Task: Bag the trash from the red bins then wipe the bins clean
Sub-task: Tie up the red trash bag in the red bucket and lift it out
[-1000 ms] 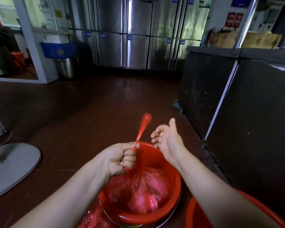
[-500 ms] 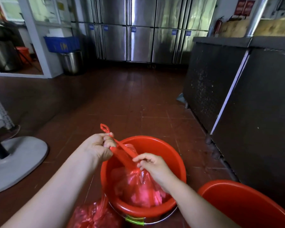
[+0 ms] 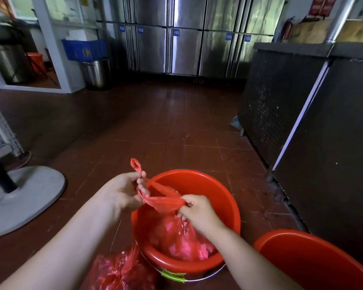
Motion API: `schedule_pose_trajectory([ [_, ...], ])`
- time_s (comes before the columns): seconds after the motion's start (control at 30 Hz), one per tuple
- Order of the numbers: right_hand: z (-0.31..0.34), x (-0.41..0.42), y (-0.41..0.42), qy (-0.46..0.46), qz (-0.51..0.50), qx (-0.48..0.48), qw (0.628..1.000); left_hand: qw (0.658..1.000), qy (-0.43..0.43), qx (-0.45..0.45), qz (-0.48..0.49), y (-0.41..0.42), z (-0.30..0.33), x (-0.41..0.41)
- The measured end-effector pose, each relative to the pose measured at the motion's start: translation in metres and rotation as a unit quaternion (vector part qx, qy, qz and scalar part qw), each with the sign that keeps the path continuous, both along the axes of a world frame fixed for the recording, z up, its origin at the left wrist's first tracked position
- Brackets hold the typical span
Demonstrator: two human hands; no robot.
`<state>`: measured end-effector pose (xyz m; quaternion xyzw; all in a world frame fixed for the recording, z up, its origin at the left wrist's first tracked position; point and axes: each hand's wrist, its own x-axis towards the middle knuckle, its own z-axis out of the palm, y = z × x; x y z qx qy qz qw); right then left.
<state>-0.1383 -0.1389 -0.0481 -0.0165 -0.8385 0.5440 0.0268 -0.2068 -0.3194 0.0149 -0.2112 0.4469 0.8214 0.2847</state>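
second bin (image 3: 314, 262) cropped, bag (image 3: 176, 233) contents unclear

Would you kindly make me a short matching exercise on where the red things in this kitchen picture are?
Things:
1. tied bag
2. open bag
3. empty bin
4. blue crate

Places:
A. inside the middle bin
B. on the floor, lower left
C. above the steel pot
D. lower right corner

Pairs: 1-B, 2-A, 3-D, 4-C

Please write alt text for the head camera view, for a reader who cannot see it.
Two hands knot a red trash bag inside a red bin: the left hand and right hand each hold a handle. Another red bag lies alongside.
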Motion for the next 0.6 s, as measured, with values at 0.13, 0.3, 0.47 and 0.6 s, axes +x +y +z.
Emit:
schedule_pose_trajectory([
  [0.13, 0.006, 0.004, 0.009, -0.059, -0.031, -0.197, 0.978, 1.0, 0.008, 0.022, -0.009, -0.011, -0.025, 0.008],
  [0.3, -0.001, -0.001, 0.011, -0.136, -0.119, -0.407, 0.895, 0.978, -0.015, 0.207, 0.028, -0.001, -0.043, 0.032],
  [0.47, 0.002, 0.0, 0.009, -0.15, -0.132, -0.409, 0.89, 0.981, -0.064, 0.185, -0.005, 0.004, -0.065, 0.05],
  [0.6, 0.002, 0.006, 0.008, -0.136, -0.1, -0.328, 0.929, 0.979, 0.089, -0.16, -0.091, 0.016, -0.075, 0.047],
])
